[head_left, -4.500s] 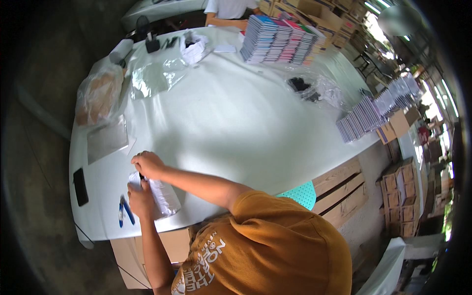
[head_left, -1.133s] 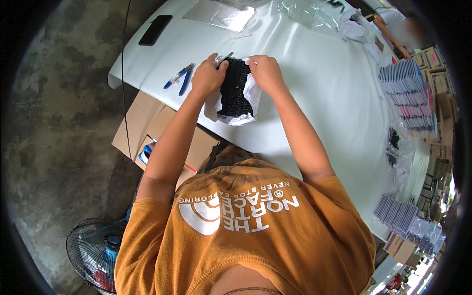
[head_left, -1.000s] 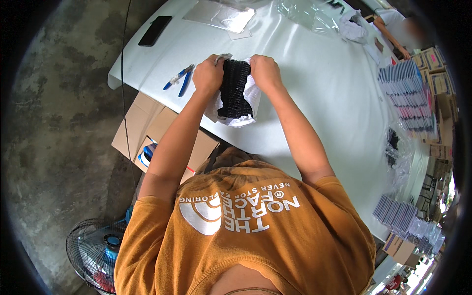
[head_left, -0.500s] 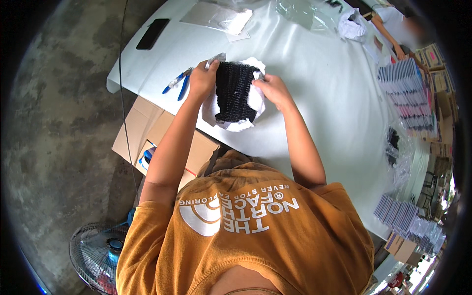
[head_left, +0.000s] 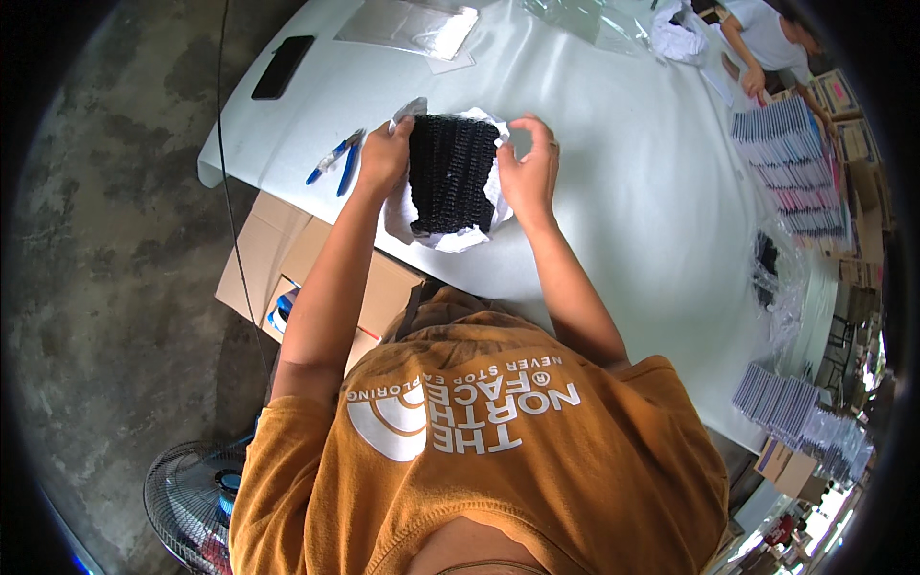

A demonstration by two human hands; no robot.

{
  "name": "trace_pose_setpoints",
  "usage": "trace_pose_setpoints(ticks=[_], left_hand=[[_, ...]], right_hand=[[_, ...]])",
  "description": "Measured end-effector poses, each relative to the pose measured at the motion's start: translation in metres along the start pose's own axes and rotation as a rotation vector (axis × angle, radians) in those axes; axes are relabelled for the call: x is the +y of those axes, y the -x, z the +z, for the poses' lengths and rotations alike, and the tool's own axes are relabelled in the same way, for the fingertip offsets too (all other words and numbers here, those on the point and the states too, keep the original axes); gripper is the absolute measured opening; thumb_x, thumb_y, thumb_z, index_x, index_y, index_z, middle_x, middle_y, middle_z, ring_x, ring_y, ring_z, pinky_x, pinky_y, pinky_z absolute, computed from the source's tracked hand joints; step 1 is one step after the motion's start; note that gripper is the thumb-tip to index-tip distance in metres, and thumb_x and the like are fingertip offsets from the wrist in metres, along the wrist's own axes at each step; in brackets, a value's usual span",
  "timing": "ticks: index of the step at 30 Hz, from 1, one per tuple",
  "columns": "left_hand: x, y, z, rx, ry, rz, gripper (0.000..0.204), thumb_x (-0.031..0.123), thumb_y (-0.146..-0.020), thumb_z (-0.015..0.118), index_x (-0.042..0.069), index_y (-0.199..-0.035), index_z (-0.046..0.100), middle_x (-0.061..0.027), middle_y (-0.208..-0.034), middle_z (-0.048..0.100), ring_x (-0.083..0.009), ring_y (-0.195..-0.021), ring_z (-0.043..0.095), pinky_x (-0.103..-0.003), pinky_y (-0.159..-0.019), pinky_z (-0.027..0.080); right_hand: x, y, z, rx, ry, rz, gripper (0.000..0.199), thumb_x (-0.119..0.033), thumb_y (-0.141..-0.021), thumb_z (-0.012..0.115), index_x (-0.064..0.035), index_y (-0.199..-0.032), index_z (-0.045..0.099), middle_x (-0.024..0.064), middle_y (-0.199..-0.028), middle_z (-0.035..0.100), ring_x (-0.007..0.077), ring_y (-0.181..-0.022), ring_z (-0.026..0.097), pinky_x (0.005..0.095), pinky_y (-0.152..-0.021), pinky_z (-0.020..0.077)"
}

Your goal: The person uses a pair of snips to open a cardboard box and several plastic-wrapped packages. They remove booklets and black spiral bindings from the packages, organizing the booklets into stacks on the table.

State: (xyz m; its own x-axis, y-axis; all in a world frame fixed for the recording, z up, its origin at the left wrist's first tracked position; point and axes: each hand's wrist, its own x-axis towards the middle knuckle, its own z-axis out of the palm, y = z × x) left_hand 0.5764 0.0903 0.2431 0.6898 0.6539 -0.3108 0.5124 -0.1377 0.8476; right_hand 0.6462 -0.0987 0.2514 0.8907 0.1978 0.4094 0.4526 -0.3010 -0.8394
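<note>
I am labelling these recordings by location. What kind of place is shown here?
Probably a small packing workshop. A long white table holds rows of flat packets, cardboard boxes stand on a bare concrete floor, and another person works at the far end.

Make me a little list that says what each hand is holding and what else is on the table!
left hand: grips the left edge of the black knitted piece
right hand: grips its right edge, fingers curled over the top
under the knit: white wrapping paper, crumpled at the edges
beside left hand: blue pens on the white table
far corner: black phone
right side: rows of stacked packets
below table: cardboard box
</note>
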Motion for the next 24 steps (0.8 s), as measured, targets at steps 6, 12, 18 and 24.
trace_pose_setpoints(ticks=[6, 12, 18, 24], left_hand=[[0.029, 0.038, 0.006, 0.53, -0.225, 0.549, 0.034, 0.019, -0.08, 0.06, 0.003, -0.109, 0.058, -0.0217, -0.104, 0.059, -0.0362, -0.096, 0.055, -0.041, -0.085, 0.042], [0.035, 0.081, 0.011, 0.293, -0.12, 0.485, 0.031, 0.014, -0.08, 0.062, 0.001, -0.108, 0.06, -0.0127, -0.089, 0.059, -0.0214, -0.073, 0.058, -0.032, -0.07, 0.048], [0.031, 0.096, 0.013, 0.184, -0.144, 0.399, 0.028, 0.016, -0.078, 0.066, 0.001, -0.102, 0.062, -0.0129, -0.086, 0.062, -0.0201, -0.067, 0.06, -0.03, -0.063, 0.048], [0.034, 0.099, 0.014, 0.17, -0.01, 0.402, 0.022, 0.016, -0.081, 0.065, 0.001, -0.097, 0.064, -0.0103, -0.079, 0.065, -0.0171, -0.06, 0.059, -0.029, -0.06, 0.048]], right_hand=[[-0.036, -0.013, 0.025, -0.211, 0.392, -0.255, 0.02, -0.023, -0.071, 0.069, -0.013, -0.088, 0.068, 0.0067, -0.106, 0.058, 0.0282, -0.102, 0.048, 0.0411, -0.086, 0.035], [-0.041, -0.016, 0.04, -0.335, 0.331, -0.122, 0.021, -0.02, -0.071, 0.071, -0.0089, -0.088, 0.065, 0.0054, -0.095, 0.062, 0.0255, -0.099, 0.049, 0.04, -0.088, 0.0315], [-0.039, -0.008, 0.026, -0.332, -0.624, 0.328, 0.027, 0.004, -0.073, 0.067, 0.0, -0.1, 0.061, 0.0115, -0.088, 0.066, 0.0164, -0.081, 0.061, 0.0274, -0.074, 0.0488], [-0.056, -0.001, 0.004, -0.287, -0.827, 0.366, 0.029, 0.009, -0.076, 0.063, 0.0057, -0.105, 0.06, 0.0122, -0.091, 0.064, 0.0136, -0.083, 0.059, 0.0234, -0.075, 0.0487]])
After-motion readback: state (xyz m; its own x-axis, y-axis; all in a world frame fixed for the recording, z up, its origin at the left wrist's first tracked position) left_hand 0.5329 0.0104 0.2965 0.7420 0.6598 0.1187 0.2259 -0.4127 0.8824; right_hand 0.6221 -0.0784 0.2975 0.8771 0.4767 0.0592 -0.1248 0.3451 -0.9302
